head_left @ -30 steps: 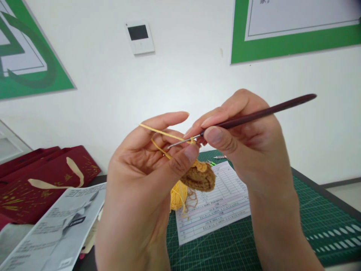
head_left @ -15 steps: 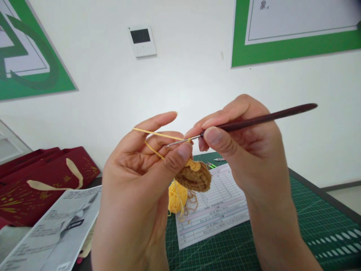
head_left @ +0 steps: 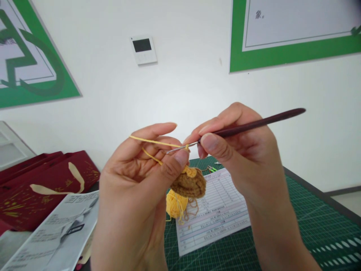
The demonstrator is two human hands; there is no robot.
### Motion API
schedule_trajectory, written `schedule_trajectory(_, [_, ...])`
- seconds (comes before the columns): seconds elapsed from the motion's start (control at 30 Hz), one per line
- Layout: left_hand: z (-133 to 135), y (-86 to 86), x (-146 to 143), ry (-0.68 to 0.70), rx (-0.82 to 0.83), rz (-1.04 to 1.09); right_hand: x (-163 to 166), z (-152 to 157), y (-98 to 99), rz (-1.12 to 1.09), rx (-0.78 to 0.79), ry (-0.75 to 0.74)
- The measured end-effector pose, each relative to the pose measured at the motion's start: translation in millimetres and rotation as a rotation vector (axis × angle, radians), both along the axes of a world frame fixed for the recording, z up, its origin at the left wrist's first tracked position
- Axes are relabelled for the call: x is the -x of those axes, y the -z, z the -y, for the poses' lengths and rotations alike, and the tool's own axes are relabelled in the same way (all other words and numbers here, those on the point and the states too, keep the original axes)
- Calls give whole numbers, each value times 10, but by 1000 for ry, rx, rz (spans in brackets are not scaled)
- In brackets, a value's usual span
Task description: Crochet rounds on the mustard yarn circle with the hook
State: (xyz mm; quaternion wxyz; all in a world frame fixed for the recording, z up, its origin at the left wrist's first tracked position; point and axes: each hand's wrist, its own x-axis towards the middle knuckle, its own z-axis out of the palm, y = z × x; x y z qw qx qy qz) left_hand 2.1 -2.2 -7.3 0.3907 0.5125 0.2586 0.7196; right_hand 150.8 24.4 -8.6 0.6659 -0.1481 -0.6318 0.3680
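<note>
Hand crochet, seen from the worker's head. The left hand (head_left: 135,188) is partly closed: its thumb presses toward the fingers behind and pinches the upper edge of a small brown crocheted piece (head_left: 189,188), while the forefinger extends above. The piece lies between the two hands, close against the left and apart from the right; it hangs just below the left thumb tip, with a yellow crocheted edging (head_left: 191,172) along its top. A yellow strand (head_left: 152,141) runs from the left forefinger to a loop around the metal shaft of the crochet hook (head_left: 265,121). The right hand (head_left: 251,162) pinches this hook between thumb and fingers; the shaft points toward the left hand, its tip above the left thumb, and the dark handle slants up past the right hand.

Below and behind the piece are a ball of yellow yarn (head_left: 176,205), loose brown yarn (head_left: 193,207) and a printed sheet (head_left: 222,210), the sheet resting on a green gridded mat (head_left: 307,214). Dark red bags (head_left: 56,177) stand at the left.
</note>
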Motion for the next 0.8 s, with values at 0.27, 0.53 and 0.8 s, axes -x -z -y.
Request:
schedule_trajectory(0.27, [-9,-4,-22,47,10,16,-11,14,-5,-5,9,-17])
schedule_trajectory(0.53, [-28,3,12,12,41,14,54,-63,72,-77,2,-69])
schedule_trajectory(0.8, [54,-63,-52,20,117,88,165,-148,158,-182,-1,-118])
